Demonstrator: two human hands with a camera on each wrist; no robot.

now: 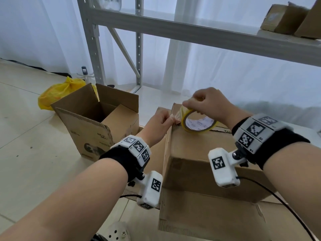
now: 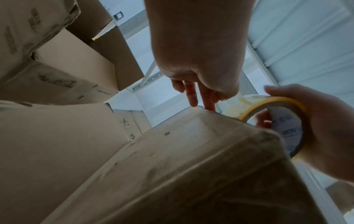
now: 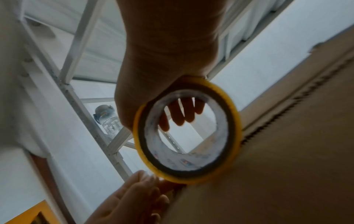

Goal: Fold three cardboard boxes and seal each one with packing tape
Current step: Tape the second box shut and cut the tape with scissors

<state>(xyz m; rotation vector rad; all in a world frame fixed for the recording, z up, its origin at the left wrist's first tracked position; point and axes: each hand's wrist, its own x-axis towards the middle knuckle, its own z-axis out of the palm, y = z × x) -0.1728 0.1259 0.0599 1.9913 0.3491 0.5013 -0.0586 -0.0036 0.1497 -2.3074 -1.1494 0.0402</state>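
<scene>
A closed cardboard box stands in front of me on a flat cardboard sheet. My right hand grips a yellow-edged roll of packing tape from above, holding it upright on the box's top near the far left corner. My left hand pinches the crinkled free end of the tape at the box's left top edge. The left wrist view shows the left fingers at the box edge beside the roll. In the right wrist view my fingers curl through the roll.
An open box with raised flaps stands on the tiled floor to the left, with a yellow plastic bag behind it. A grey metal shelf rack rises behind, with cardboard boxes on its upper right. A bottle stands by the rack.
</scene>
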